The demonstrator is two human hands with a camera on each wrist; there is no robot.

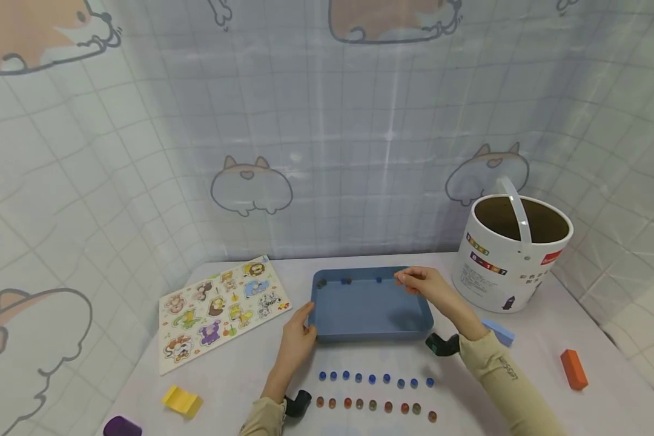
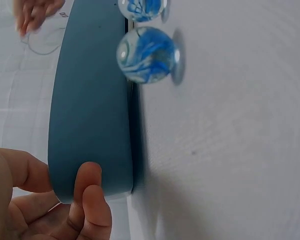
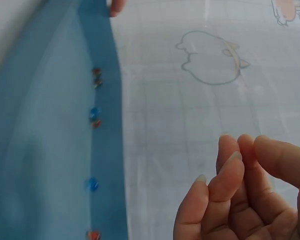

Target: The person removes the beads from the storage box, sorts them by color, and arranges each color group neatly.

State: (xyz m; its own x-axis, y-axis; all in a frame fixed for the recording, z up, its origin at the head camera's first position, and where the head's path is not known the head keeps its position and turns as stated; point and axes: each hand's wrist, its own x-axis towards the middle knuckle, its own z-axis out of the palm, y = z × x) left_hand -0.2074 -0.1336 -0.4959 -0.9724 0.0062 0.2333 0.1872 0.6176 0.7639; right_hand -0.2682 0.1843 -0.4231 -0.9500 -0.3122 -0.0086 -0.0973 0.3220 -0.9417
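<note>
A blue tray (image 1: 370, 312) sits mid-table. My left hand (image 1: 300, 332) grips its near-left corner; in the left wrist view the thumb (image 2: 92, 192) presses the tray's outer wall (image 2: 90, 110). My right hand (image 1: 416, 281) hovers over the tray's far right rim with its fingertips (image 3: 232, 162) bunched loosely together, and no marble shows between them. A few marbles (image 1: 346, 280) lie along the tray's far wall (image 3: 50, 150), seen as small beads (image 3: 94, 116) from the right wrist. On the table in front of the tray lie a row of blue marbles (image 1: 372, 379) and a row of reddish marbles (image 1: 373, 404). One blue marble (image 2: 147, 55) looms close.
An animal peg puzzle board (image 1: 223, 309) lies at the left. A white bucket (image 1: 515, 260) with a handle stands at the right. Loose blocks: light blue (image 1: 498, 332), orange (image 1: 573, 368), yellow (image 1: 181, 401), purple (image 1: 121, 427). A printed curtain backs the table.
</note>
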